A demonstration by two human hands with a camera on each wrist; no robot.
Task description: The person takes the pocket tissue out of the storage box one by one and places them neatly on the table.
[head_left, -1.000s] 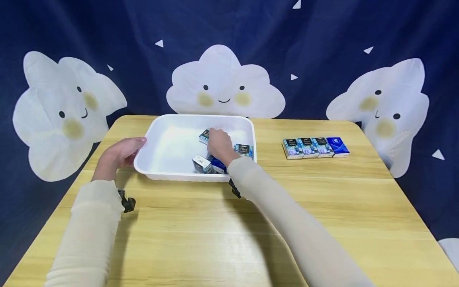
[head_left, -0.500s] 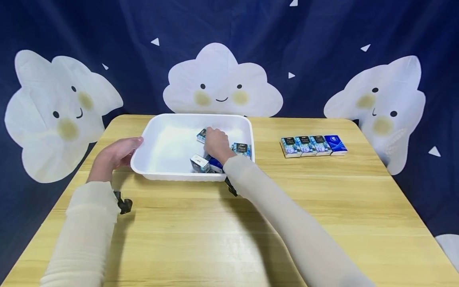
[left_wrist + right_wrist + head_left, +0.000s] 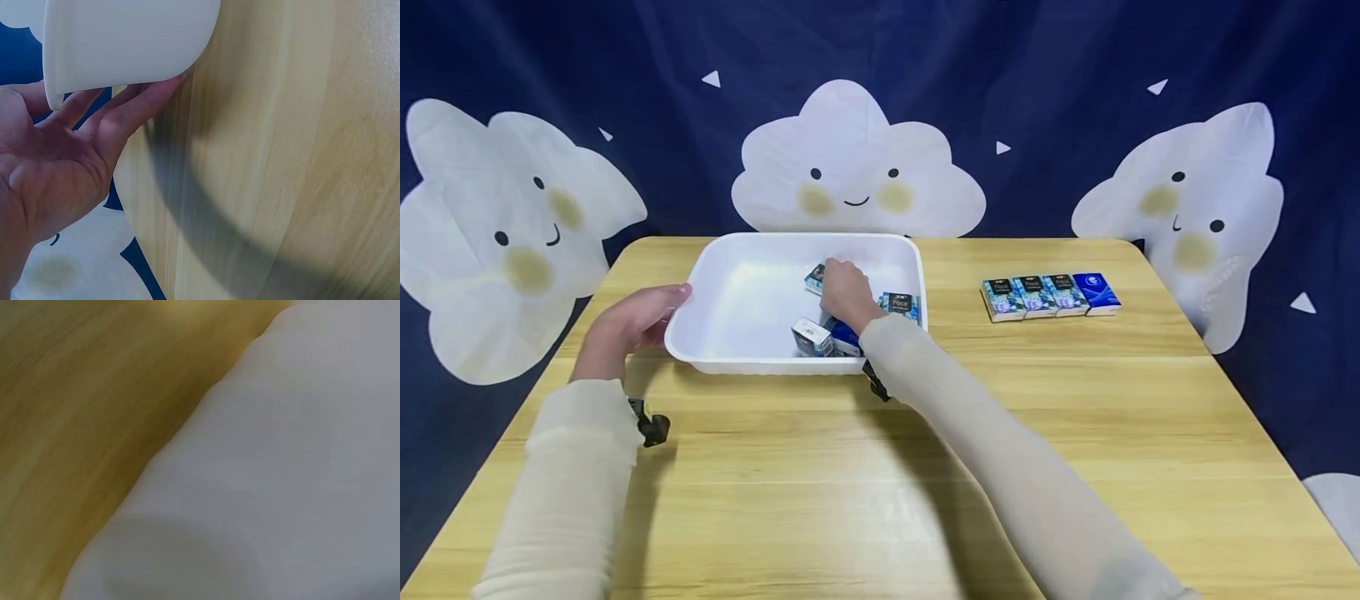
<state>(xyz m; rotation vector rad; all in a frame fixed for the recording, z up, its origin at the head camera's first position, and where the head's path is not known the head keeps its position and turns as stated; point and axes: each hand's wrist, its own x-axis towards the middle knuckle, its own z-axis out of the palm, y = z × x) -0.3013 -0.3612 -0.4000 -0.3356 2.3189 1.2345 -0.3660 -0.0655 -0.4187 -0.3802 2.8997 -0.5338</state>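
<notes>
A white plastic tub (image 3: 745,363) stands on the table with several small tissue packs at its right side. My left hand (image 3: 638,317) grips the tub's left end; in the left wrist view the thumb is at the rim and the fingers lie along the outer wall. Inside the tub is my right hand (image 3: 847,293), knuckles up, its fingertips hidden. Beside its fingers shows a tissue pack (image 3: 813,278). Nearer me lie a pale tissue pack (image 3: 812,337) and a dark blue one (image 3: 846,338). A blue floral tissue pack (image 3: 900,305) sits against the right wall.
A row of several tissue packs (image 3: 1034,297), floral ones and a blue one at the right end, lies on the wooden table (image 3: 760,492) right of the tub. A dark blue curtain (image 3: 1045,67) with clouds hangs behind. The tub's outer wall (image 3: 269,462) fills much of the right wrist view.
The whole head view shifts slightly left and up. Both hands, the tub and the packs keep nearly the same places relative to each other.
</notes>
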